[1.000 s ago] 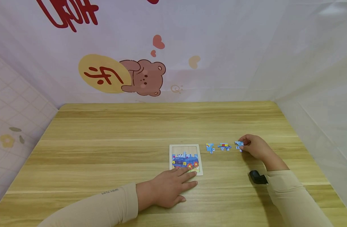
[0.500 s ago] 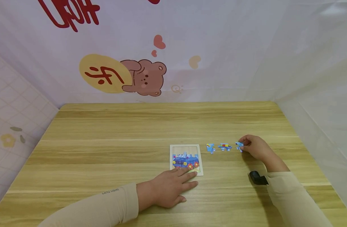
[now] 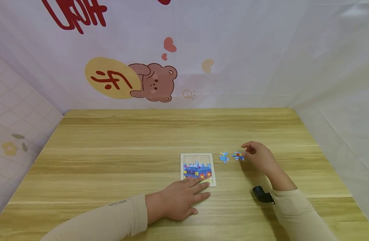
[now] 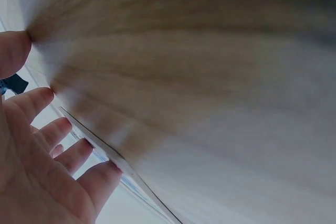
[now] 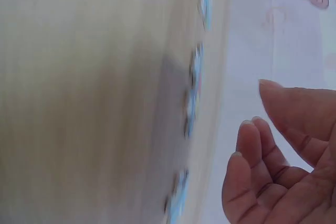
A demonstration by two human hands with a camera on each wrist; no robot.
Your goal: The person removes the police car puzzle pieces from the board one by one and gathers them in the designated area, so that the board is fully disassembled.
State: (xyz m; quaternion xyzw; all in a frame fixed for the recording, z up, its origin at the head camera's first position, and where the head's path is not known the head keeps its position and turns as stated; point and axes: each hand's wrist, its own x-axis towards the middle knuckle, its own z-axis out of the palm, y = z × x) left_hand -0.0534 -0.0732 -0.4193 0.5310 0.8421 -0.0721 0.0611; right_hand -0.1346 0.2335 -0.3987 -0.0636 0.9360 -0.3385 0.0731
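- On the wood-grain tabletop (image 3: 112, 134), the puzzle frame (image 3: 182, 165) is laid flat, its lower part filled with assembled pieces (image 3: 198, 171).
- The frame's near edge is touched by the left hand (image 3: 179, 201), its fingers straight and spread.
- Three loose puzzle pieces (image 3: 224, 157) are set in a row to the right of the frame.
- The right hand (image 3: 258, 159) is positioned, ungrasping, over the row's right end, thumb and fingertips parted.

Head view looks fwd & down, wrist views low/close, R's sharing its puzzle pcs (image 3: 223, 156).
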